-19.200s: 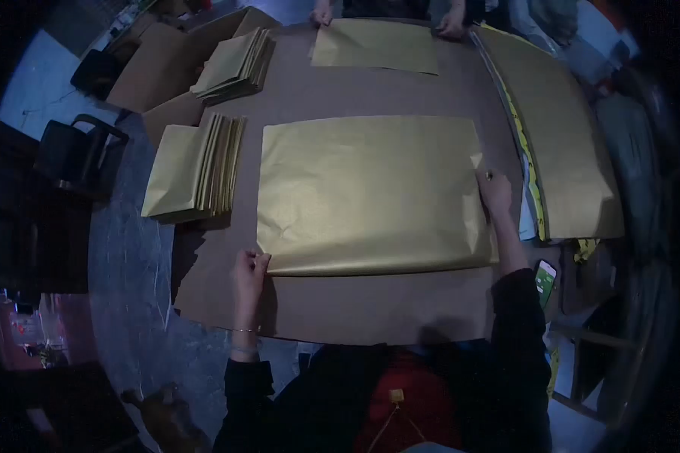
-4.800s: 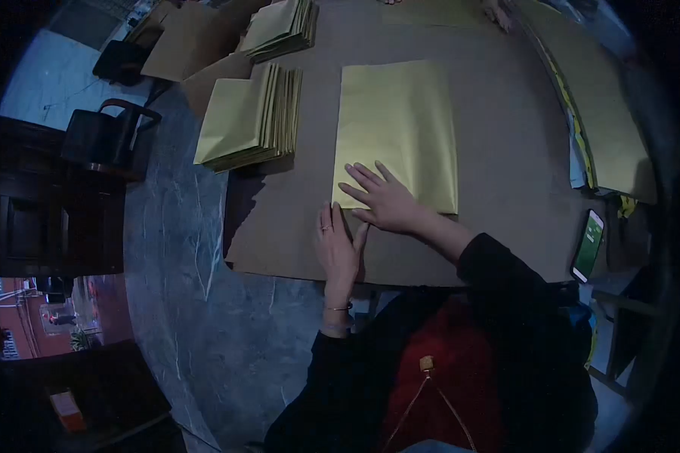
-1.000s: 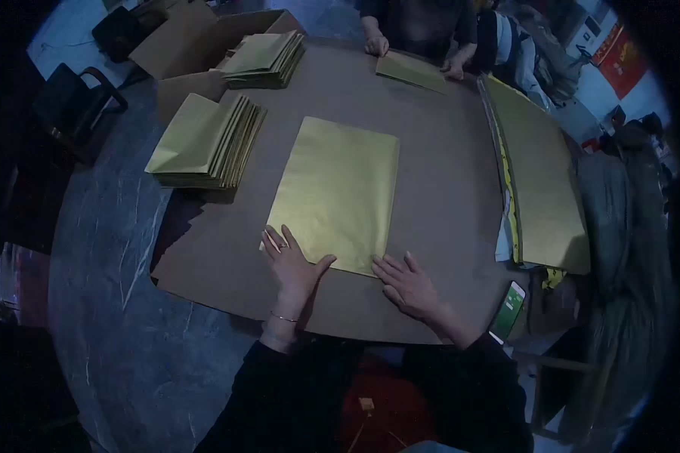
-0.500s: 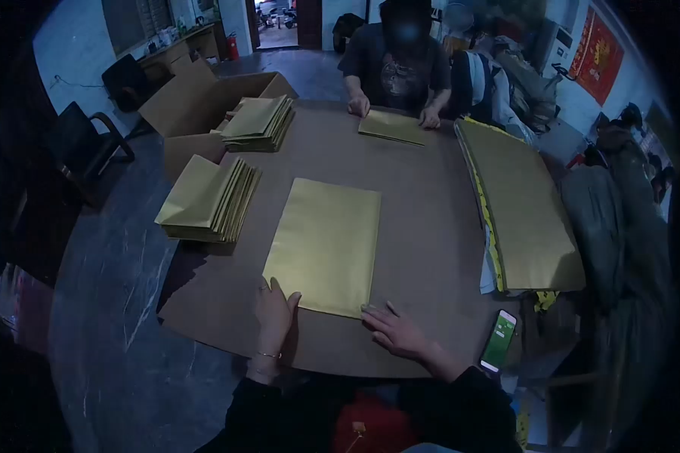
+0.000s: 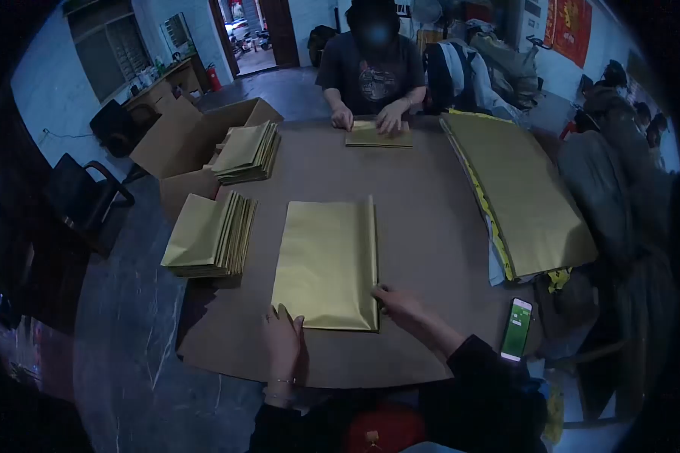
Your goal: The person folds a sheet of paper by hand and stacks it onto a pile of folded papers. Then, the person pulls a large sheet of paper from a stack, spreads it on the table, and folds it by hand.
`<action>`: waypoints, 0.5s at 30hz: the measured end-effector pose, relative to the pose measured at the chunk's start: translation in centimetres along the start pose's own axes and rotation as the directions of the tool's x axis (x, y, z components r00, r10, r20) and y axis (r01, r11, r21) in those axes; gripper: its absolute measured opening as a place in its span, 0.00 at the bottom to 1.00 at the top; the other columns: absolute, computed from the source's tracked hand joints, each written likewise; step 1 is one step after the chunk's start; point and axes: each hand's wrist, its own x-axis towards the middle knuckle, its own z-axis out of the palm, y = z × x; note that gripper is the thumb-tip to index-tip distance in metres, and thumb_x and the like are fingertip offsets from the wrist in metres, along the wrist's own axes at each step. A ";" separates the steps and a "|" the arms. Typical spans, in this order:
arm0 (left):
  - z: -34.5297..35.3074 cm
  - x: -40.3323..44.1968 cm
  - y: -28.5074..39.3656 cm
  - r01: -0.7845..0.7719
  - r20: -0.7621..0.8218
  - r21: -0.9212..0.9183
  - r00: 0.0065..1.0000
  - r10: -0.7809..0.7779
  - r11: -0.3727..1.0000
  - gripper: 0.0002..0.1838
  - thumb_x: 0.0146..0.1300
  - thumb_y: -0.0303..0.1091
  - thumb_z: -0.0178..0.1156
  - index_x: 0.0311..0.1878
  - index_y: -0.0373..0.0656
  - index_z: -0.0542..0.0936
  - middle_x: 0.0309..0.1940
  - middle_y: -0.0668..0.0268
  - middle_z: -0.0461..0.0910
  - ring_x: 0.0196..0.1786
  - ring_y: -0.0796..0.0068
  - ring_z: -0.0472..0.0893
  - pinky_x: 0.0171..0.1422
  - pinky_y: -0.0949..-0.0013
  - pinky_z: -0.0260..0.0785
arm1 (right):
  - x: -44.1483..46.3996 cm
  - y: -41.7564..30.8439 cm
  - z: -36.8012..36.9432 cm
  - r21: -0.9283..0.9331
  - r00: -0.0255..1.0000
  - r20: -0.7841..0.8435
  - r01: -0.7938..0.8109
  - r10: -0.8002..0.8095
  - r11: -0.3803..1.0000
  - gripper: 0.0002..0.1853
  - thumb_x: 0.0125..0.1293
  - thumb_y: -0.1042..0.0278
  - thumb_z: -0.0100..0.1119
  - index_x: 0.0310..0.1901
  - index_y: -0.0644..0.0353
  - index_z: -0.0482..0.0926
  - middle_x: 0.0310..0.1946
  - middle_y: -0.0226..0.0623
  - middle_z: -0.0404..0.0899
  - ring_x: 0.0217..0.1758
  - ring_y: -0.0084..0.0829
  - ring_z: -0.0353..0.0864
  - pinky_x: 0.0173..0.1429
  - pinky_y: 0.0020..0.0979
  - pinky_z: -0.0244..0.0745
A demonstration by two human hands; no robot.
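Observation:
A large sheet of gold paper [image 5: 321, 264] lies before me on the brown-covered table, its right edge curling up off the surface. At its lower left corner rests my left hand [image 5: 282, 334], fingers stretched out and thumb apart. My right hand [image 5: 394, 302] pinches the raised right edge near the bottom; its fingertips are partly hidden. Folded gold papers form a stack [image 5: 208, 238] to the left, and a second folded stack [image 5: 243, 151] lies behind it.
On the right lies a thick pile of large flat gold sheets [image 5: 517, 196] with yellow edging, a phone [image 5: 516, 330] below it. Across the table [image 5: 423, 219], another person [image 5: 372, 75] has both hands at a folded gold paper [image 5: 378, 137]. An open cardboard box [image 5: 170, 140] stands at back left.
My right hand has moved up along the sheet's right edge and lifted it into a curl. My left hand stays at the lower left corner. The camera view has shifted slightly.

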 end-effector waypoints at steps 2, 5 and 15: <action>-0.7 -0.1 0.3 0.011 0.044 0.002 0.999 -0.011 1.000 0.29 0.60 0.47 0.60 0.58 0.35 0.70 0.53 0.45 0.69 0.55 0.49 0.70 0.56 0.53 0.66 | 0.3 1.2 1.7 0.165 0.985 0.012 0.167 -0.171 0.972 0.22 0.69 0.63 0.48 0.58 0.70 0.66 0.45 0.42 0.76 0.43 0.30 0.76 0.47 0.34 0.72; -2.1 0.1 0.4 -0.049 0.113 -0.112 0.992 0.062 0.992 0.34 0.58 0.50 0.60 0.60 0.34 0.68 0.58 0.43 0.66 0.63 0.44 0.63 0.66 0.52 0.57 | 4.2 5.0 3.2 0.389 0.950 0.035 0.272 -0.309 0.880 0.26 0.67 0.71 0.49 0.64 0.69 0.57 0.55 0.47 0.71 0.57 0.33 0.71 0.61 0.34 0.66; -3.5 -2.6 4.3 -0.610 0.126 -0.178 0.764 0.632 0.772 0.28 0.56 0.28 0.53 0.64 0.50 0.67 0.64 0.62 0.65 0.67 0.58 0.64 0.69 0.55 0.57 | -6.4 5.3 1.7 0.521 0.942 -0.114 0.326 -0.315 0.788 0.39 0.67 0.74 0.50 0.72 0.56 0.37 0.58 0.51 0.67 0.55 0.34 0.73 0.55 0.33 0.73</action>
